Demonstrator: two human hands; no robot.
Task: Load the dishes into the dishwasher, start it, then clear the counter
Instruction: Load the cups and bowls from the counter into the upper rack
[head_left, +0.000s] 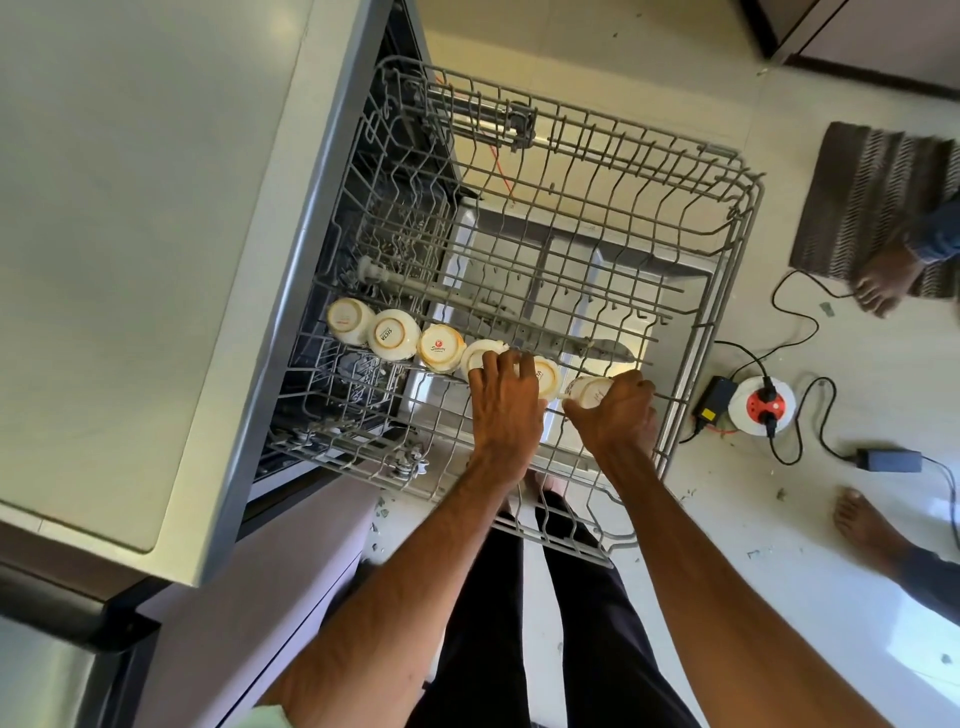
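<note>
In the pulled-out rack: six pale cups stand in one row, in the half of the rack (722, 306) nearer the person, running from its inner end by the dishwasher (311, 249) toward its front edge.
Row, inner end: the first cup (349, 319), second cup (393, 335) and third cup (440, 348) sit bottom-up and touch one another, with printed marks showing on their bases.
Row, middle: the fourth cup (480, 353) and fifth cup (548, 374) are bottom-up and partly hidden under the hand.
Row, front end: the sixth cup (589, 392) lies tilted, just beside the fifth and close to the rack's front edge.
Left hand: the left hand (506, 395) is spread palm-down, thumb on the fourth cup and fingertips on the fifth; I cannot tell whether it presses them.
Right hand: the right hand (618, 410) has its fingers curled round the sixth cup and holds it.
Under the rack: the open dishwasher door (571, 249) and a grey spray arm (493, 312) show through the wires.
Left of the dishwasher: a pale countertop (130, 208).
Floor beyond the rack's front edge: a striped floor mat (872, 208), a white cable reel (761, 405) with a red socket and black leads, and another person's bare feet (883, 280).
</note>
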